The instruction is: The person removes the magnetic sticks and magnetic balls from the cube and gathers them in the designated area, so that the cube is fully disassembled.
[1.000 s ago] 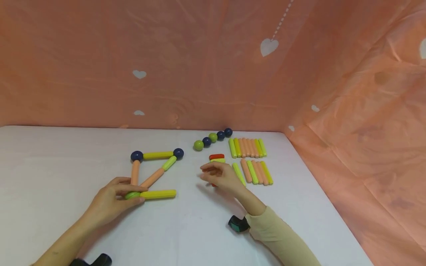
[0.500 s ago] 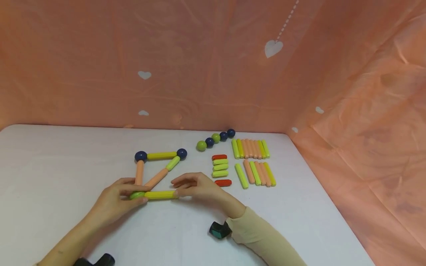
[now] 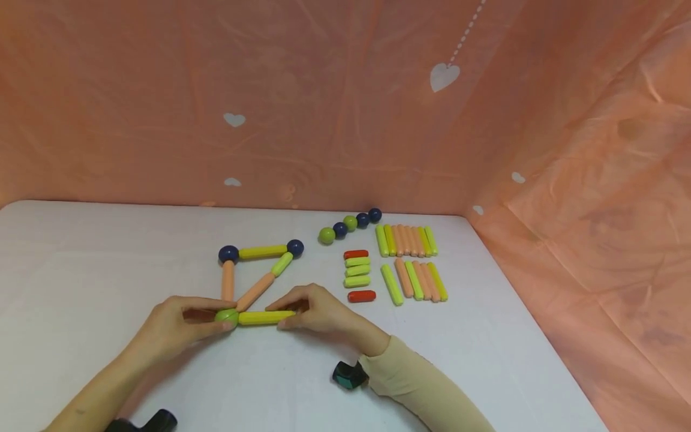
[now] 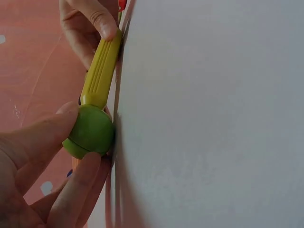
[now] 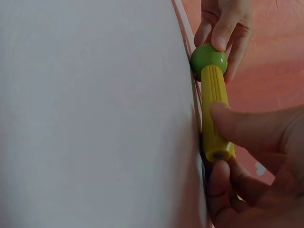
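My left hand (image 3: 162,333) pinches a green ball (image 3: 227,318) at the front left corner of a frame of rods and balls. From that ball a yellow rod (image 3: 260,318) points right, and the fingers and thumb of my right hand (image 3: 326,315) pinch its free end. In the right wrist view, the end face of the yellow rod (image 5: 216,111) shows a round dark spot. A peach rod (image 3: 228,280) runs back to a blue ball (image 3: 228,254). Another yellow rod (image 3: 263,252) joins it to a second blue ball (image 3: 295,248). A diagonal of peach rod (image 3: 255,292) and short green rod (image 3: 282,264) leads there too.
Beyond my right hand lie several short green rods (image 3: 357,271) between two red rods (image 3: 361,296). Further right are two groups of longer rods (image 3: 406,241). Green and blue balls (image 3: 340,230) line up near the back edge of the white table (image 3: 108,252).
My right hand has come left and forward from the short rods and now grips the yellow rod's right end. My left hand stays at the green ball, with its fingers slightly shifted.
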Motion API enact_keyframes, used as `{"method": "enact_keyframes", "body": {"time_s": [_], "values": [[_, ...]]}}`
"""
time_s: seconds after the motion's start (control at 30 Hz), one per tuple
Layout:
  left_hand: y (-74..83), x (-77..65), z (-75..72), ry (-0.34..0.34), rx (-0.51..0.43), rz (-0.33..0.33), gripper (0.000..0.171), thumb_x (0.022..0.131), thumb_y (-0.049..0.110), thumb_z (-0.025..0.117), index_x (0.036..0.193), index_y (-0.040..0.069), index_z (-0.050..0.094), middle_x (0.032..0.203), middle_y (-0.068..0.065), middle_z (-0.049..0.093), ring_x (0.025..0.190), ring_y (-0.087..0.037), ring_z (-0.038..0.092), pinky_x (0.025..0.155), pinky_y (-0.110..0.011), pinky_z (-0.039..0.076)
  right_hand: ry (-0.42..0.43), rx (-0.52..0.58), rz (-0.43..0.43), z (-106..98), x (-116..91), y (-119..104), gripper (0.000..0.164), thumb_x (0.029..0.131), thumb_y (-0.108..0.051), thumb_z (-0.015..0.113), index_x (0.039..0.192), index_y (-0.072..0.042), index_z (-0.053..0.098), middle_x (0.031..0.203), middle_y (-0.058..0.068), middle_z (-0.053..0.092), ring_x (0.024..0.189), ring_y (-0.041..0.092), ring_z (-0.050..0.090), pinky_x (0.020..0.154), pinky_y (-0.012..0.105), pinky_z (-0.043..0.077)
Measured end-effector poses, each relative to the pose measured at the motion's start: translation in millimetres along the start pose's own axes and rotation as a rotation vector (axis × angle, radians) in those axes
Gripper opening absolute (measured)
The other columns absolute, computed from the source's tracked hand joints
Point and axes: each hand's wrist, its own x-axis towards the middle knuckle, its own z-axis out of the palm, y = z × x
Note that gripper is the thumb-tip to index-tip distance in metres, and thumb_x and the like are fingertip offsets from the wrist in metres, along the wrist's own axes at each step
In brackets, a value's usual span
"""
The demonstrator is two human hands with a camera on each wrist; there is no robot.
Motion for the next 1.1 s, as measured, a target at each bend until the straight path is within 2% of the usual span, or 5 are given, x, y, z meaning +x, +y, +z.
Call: {"method": "enact_keyframes", "body": {"time_s": [0.2, 0.33, 0.47, 0.8, 1.1], "values": [[0.7, 3.3, -0.3, -0.008, 0.01, 0.016, 0.04, 0.079, 0.039, 0.077, 0.111, 0.015, 0.073, 0.112, -0.013, 0.07, 0.104, -0.032, 0.063, 0.082, -0.052, 0.05, -0.009, -0.013, -0.048, -3, -3, 3, 0.028, 0.086, -0.007, 0.071, 0.114, -0.01, 0.072, 0.1, 0.004, 0.07, 0.074, 0.002, 0.046, 0.064, 0.014, 0.038], [0.4, 3.6, 0.3, 0.006, 0.047, 0.016, 0.039, 0.079, 0.04, 0.077, 0.11, 0.017, 0.074, 0.111, -0.012, 0.07, 0.105, -0.033, 0.062, 0.082, -0.052, 0.05, 0.017, 0.012, -0.009, -7, -10, 6, 0.027, 0.088, -0.009, 0.068, 0.114, -0.014, 0.072, 0.107, 0.0, 0.07, 0.086, 0.002, 0.052, 0.074, 0.016, 0.042], [-2.1, 3.2, -0.8, 0.006, 0.056, 0.013, 0.041, 0.079, 0.044, 0.076, 0.11, 0.018, 0.074, 0.111, -0.011, 0.07, 0.106, -0.034, 0.062, 0.082, -0.053, 0.049, 0.135, 0.097, 0.053, -15, -21, 14, 0.027, 0.089, -0.013, 0.068, 0.115, -0.018, 0.072, 0.111, -0.002, 0.068, 0.092, 0.007, 0.055, 0.079, 0.021, 0.045], [-6.7, 1.7, -1.2, -0.017, 0.033, -0.008, 0.043, 0.079, 0.045, 0.075, 0.113, 0.018, 0.073, 0.11, -0.007, 0.071, 0.104, -0.027, 0.061, 0.08, -0.041, 0.05, 0.379, 0.246, 0.163, -51, -55, 33, 0.033, 0.088, -0.011, 0.068, 0.12, -0.006, 0.067, 0.11, 0.011, 0.07, 0.091, 0.014, 0.064, 0.081, 0.025, 0.051], [-5.6, 0.3, -1.8, -0.02, 0.024, -0.004, 0.042, 0.078, 0.042, 0.077, 0.113, 0.019, 0.073, 0.109, -0.007, 0.071, 0.1, -0.021, 0.064, 0.079, -0.035, 0.049, 0.616, 0.268, 0.269, -90, -90, 56, 0.038, 0.088, -0.009, 0.066, 0.124, 0.002, 0.06, 0.106, 0.014, 0.067, 0.084, 0.009, 0.065, 0.076, 0.023, 0.053]]}}
